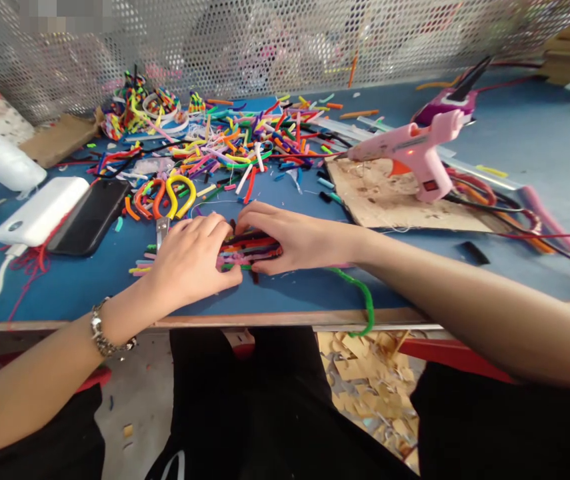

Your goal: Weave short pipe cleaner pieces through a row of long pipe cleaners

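Note:
A bundle of coloured pipe cleaners (pixel 251 251) lies along the front of the blue table. My left hand (pixel 192 257) curls over its left part, thumb at the near side and fingers at the far side. Around the right part, my right hand (pixel 297 241) closes in the same way, a short gap from the left. Cut ends in yellow, pink and blue stick out past my left hand. A long green pipe cleaner (pixel 366 300) trails to the right and hangs over the table edge. Scissors (pixel 181 197) with yellow and orange handles lie just beyond my left hand.
A pink glue gun (pixel 417 152) rests on cardboard (pixel 365 193) at the right, with cables behind. Cut pipe cleaner pieces (pixel 235 143) are heaped at the back before a perforated metal screen (pixel 285 47). A black phone (pixel 89 217) and white power bank (pixel 42 212) lie left.

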`<state>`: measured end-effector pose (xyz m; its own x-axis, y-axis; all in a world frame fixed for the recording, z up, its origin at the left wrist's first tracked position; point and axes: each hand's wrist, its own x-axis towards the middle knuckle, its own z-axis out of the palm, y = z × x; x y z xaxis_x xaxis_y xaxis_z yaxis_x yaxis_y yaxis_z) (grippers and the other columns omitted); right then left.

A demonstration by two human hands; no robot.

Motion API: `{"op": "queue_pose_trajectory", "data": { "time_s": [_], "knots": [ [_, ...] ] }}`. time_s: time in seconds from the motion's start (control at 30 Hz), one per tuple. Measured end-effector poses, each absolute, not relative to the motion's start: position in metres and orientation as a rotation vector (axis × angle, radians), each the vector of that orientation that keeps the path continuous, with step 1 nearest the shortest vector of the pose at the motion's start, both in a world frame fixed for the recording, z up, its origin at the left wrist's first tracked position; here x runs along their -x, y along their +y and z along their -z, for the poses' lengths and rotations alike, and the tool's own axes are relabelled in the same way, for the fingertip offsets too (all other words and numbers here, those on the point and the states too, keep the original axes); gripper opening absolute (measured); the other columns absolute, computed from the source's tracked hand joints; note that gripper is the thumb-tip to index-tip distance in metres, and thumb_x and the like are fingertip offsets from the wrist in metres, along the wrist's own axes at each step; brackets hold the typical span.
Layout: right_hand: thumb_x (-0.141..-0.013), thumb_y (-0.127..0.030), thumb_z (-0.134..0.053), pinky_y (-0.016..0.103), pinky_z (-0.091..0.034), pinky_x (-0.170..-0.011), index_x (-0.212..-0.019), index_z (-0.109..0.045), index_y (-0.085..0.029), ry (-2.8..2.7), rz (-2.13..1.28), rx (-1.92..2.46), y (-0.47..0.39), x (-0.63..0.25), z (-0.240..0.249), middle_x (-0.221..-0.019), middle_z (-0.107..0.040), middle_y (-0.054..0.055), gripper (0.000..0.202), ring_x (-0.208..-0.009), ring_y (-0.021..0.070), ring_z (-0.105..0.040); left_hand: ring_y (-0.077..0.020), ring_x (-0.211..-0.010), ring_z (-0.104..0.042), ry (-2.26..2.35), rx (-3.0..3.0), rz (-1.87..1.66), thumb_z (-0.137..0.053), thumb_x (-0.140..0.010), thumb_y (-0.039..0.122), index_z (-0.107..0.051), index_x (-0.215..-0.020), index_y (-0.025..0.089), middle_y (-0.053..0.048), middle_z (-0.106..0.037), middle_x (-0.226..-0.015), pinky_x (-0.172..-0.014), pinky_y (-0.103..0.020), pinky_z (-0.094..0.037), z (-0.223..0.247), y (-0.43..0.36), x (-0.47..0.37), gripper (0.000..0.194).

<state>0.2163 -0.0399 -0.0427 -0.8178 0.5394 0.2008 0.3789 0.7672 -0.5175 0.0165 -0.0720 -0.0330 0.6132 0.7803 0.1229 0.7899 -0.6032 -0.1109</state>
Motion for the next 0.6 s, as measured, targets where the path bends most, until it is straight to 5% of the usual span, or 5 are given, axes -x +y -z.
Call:
{"op": "queue_pose_trajectory", "data": {
  "time_s": [0.2, 0.33, 0.5, 0.6],
  "knots": [
    [-0.077, -0.023, -0.064, 0.035, -0.045, -0.092, -0.107, -0.049, -0.013, -2.629, -0.668, 0.691, -0.04, -0.216, 0.039, -0.108, -0.051, 0.011, 0.035, -0.1, 0.0186, -0.052, -0.0276, -0.106, -0.057, -1.285, 2.884, 0.069, -0.054, -0.081, 0.046, -0.058, -0.106, 0.015, -0.009, -0.061, -0.113, -0.096, -0.042, -0.041, 0.023, -0.057, -0.002, 0.04],
    [-0.084, -0.028, -0.059, 0.037, -0.046, -0.086, -0.103, -0.055, -0.014, -2.579, -0.432, 0.682, -0.049, -0.212, 0.032, -0.103, -0.053, 0.011, 0.023, -0.095, 0.0209, -0.053, -0.0183, -0.109, -0.057, -1.135, 3.184, 0.053, -0.042, -0.091, 0.029, -0.061, -0.11, 0.019, -0.005, -0.061, -0.117, -0.098, -0.032, -0.042, 0.014, -0.036, 0.011, 0.028],
    [-0.092, -0.016, -0.045, 0.032, -0.047, -0.07, -0.097, -0.063, -0.011, -2.747, -0.1, 0.63, -0.067, -0.204, 0.034, -0.09, -0.059, 0.01, 0.019, -0.08, 0.0191, -0.054, -0.0219, -0.113, -0.056, -0.993, 3.109, 0.158, -0.049, -0.091, 0.028, -0.06, -0.114, 0.015, -0.01, -0.058, -0.124, -0.099, -0.035, -0.044, 0.024, -0.037, 0.017, 0.029],
    [-0.094, -0.013, -0.04, 0.029, -0.046, -0.069, -0.098, -0.063, -0.012, -2.788, 0.063, 0.529, -0.071, -0.199, 0.039, -0.089, -0.061, 0.009, 0.023, -0.081, 0.0176, -0.055, -0.0259, -0.131, -0.041, -0.956, 3.059, 0.163, -0.044, -0.095, 0.036, -0.049, -0.13, 0.011, -0.014, -0.045, -0.141, -0.108, -0.041, -0.035, 0.036, -0.043, 0.022, 0.043]
  ]
}}
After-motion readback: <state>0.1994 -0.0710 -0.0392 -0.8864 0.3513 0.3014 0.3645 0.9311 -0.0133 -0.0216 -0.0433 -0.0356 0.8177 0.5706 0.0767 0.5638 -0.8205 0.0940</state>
